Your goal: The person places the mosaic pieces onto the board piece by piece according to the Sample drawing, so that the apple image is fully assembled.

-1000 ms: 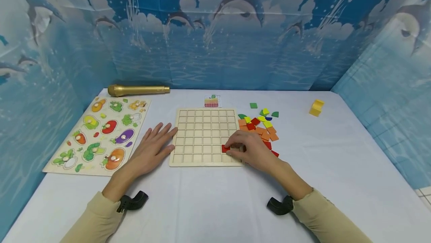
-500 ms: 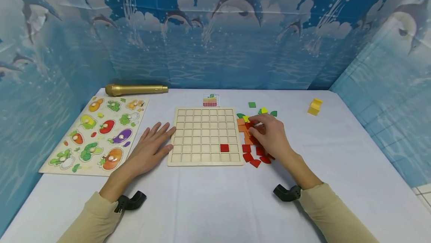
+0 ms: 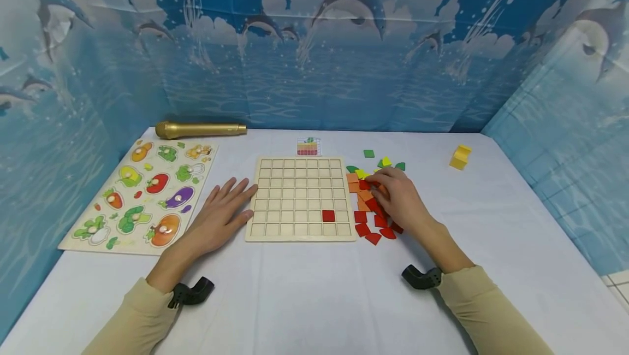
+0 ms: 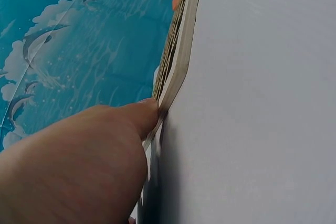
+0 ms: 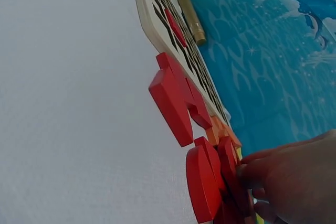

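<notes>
A wooden grid board [image 3: 300,237] lies flat on the white table, with one red square tile [image 3: 328,216] in a cell near its lower right. My left hand [image 3: 218,218] rests with spread fingers at the board's left edge; in the left wrist view the thumb [image 4: 142,114] presses against its side. To the right of the board my right hand [image 3: 400,199] reaches with bent fingers into a pile of loose tiles. Its fingertips are at red tiles [image 5: 233,174] in the right wrist view; whether they pinch one I cannot tell.
Orange tiles [image 3: 352,187], yellow tiles [image 3: 361,173] and green tiles [image 3: 369,153] lie around the red ones. A small picture card [image 3: 308,147] is behind the board. A vegetable puzzle [image 3: 147,202] and gold microphone [image 3: 201,130] sit left; yellow blocks [image 3: 460,157] stand right.
My right hand has left the red tile in its board cell and moved right to the tile pile, shifting slightly there since. My left hand stays at the board's edge.
</notes>
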`<action>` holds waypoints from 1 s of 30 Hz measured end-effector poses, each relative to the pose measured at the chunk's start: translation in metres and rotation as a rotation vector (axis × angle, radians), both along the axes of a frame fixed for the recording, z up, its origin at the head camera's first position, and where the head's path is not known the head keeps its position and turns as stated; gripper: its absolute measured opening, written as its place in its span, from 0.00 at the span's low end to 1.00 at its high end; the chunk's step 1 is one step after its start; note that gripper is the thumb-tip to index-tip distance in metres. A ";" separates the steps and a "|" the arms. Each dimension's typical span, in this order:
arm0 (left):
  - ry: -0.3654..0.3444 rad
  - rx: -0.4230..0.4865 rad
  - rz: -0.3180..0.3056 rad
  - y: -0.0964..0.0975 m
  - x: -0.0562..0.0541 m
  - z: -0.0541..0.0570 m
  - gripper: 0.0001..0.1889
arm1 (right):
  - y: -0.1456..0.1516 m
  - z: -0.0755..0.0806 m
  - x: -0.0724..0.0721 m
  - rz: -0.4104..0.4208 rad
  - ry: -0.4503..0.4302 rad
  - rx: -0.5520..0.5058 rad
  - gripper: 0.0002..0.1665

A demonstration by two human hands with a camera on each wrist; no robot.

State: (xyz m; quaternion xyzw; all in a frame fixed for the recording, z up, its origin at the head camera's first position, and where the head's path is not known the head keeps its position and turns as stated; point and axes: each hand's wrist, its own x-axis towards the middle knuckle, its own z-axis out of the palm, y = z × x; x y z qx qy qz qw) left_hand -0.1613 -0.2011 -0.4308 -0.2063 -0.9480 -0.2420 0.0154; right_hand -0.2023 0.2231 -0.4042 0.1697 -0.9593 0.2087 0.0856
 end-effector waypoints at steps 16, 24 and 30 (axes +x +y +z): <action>-0.001 0.004 -0.007 -0.001 0.000 0.001 0.32 | 0.003 -0.003 -0.001 -0.121 -0.038 -0.056 0.25; -0.001 0.008 -0.005 -0.001 0.000 0.000 0.32 | -0.002 0.000 0.002 -0.076 0.008 -0.165 0.25; -0.001 0.006 -0.005 -0.001 0.000 0.000 0.32 | -0.026 0.010 0.016 0.056 0.000 -0.217 0.25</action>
